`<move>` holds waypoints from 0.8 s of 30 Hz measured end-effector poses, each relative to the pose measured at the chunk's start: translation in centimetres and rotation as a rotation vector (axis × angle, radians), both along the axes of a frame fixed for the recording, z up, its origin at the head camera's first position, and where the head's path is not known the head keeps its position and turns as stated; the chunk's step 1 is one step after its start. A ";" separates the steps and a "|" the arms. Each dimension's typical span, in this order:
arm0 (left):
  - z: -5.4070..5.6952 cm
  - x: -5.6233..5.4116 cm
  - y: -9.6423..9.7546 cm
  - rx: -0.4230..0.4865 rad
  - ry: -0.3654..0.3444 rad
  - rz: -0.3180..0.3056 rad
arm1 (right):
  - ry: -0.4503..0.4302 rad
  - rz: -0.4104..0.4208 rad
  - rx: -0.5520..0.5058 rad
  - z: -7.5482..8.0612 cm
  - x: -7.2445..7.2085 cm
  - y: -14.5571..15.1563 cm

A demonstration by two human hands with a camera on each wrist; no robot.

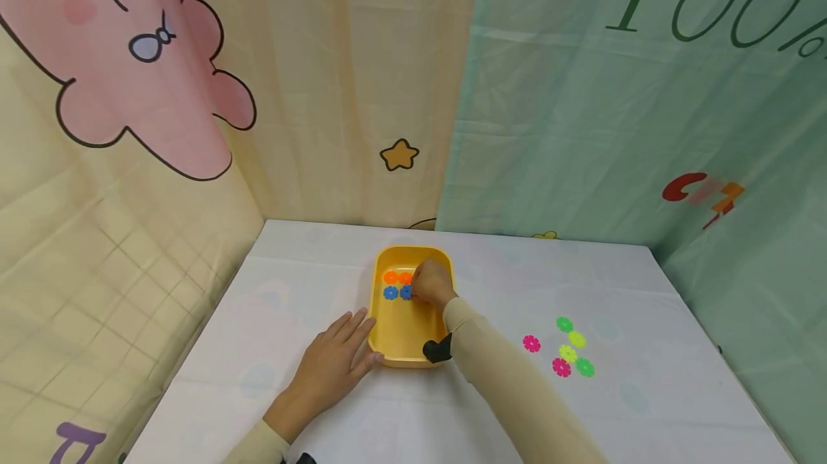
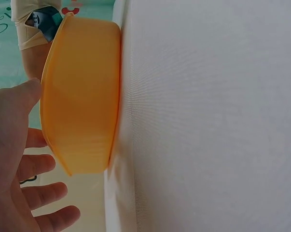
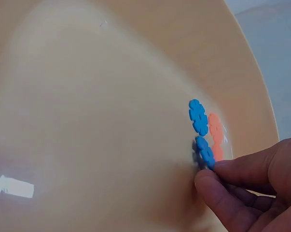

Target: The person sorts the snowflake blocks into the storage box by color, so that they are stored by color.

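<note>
My right hand (image 1: 431, 282) reaches into a yellow tray (image 1: 403, 331). In the right wrist view its thumb and finger pinch a blue notched plastic disc (image 3: 205, 152), which stands slightly tilted off the tray floor. Beside it lies a second blue disc (image 3: 198, 117). Two orange discs (image 1: 398, 278) sit in a row just behind the blue ones. My left hand (image 1: 334, 358) has its fingers spread and rests at the near left rim. From the left wrist, the thumb and index finger touch the edge of the tray's outer wall (image 2: 82, 96).
On the white table (image 1: 646, 306), right of the tray, lie loose discs: pink (image 1: 561, 368), yellow (image 1: 577, 339) and green (image 1: 584, 367), two of each. Printed curtains (image 1: 336, 90) hang behind the table and along both sides.
</note>
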State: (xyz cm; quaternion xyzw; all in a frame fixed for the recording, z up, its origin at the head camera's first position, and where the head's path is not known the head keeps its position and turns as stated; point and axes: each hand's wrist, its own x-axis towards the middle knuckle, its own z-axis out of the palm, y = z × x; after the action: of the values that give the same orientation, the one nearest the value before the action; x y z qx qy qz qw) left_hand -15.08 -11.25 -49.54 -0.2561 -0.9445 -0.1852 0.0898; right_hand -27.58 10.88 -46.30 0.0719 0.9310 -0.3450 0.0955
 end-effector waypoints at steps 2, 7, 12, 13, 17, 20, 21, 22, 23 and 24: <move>0.0 -0.1 0.1 0.003 0.005 -0.002 | -0.001 0.002 0.008 0.1 0.1 0.1; 0.0 -0.1 0.2 0.011 0.008 -0.015 | 0.015 0.022 0.017 0.3 0.3 0.2; 0.0 0.0 0.2 0.000 -0.002 -0.021 | 0.016 0.046 -0.092 0.7 0.9 0.0; 0.0 -0.1 0.2 -0.001 -0.002 -0.024 | 0.009 0.048 -0.129 0.8 1.1 0.0; 0.0 -0.2 0.4 0.002 0.006 -0.036 | -0.027 0.053 -0.273 1.7 1.8 0.4; 0.1 -0.2 0.6 0.005 0.019 -0.042 | -0.020 0.053 -0.344 2.6 2.3 1.2; 0.1 -0.2 0.7 0.004 0.022 -0.042 | -0.016 0.049 -0.361 3.0 2.4 1.5; 0.1 -0.2 0.7 0.002 0.023 -0.041 | -0.010 0.048 -0.372 3.3 2.5 1.9; 0.0 -0.2 0.8 0.003 0.021 -0.040 | -0.004 0.044 -0.380 3.6 2.6 2.2; 0.0 -0.2 0.8 0.000 0.017 -0.040 | -0.001 0.041 -0.386 3.9 2.7 2.5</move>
State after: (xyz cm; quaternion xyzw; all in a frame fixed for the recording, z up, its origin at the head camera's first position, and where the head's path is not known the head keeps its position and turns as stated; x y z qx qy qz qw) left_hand -15.26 -10.45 -49.55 -0.2765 -0.9383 -0.1850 0.0941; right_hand -24.83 13.43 -42.38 0.0336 0.8489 -0.5149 0.1150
